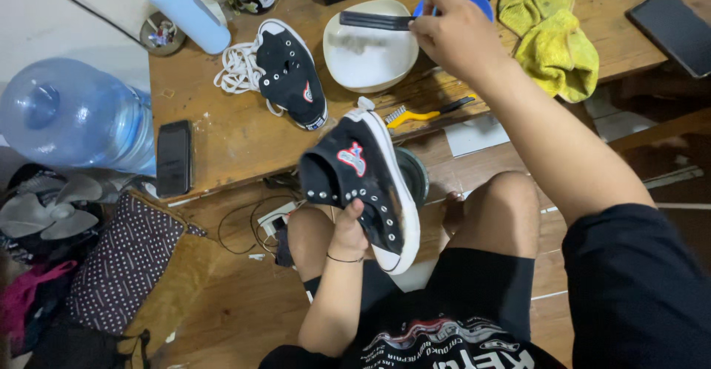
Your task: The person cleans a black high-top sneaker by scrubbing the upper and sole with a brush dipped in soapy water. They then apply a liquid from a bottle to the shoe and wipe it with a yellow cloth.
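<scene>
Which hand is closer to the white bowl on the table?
Right. The right hand sits at the white bowl rim, holding a black brush over it. The left hand is lower down, holding a black sneaker.

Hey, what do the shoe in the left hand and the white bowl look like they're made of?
Shoe: black canvas-like cloth, matte, metal-looking eyelets, white rubbery sole with scuffs. White bowl: smooth, slightly glossy, probably plastic or ceramic; the look leaves that open.
</scene>
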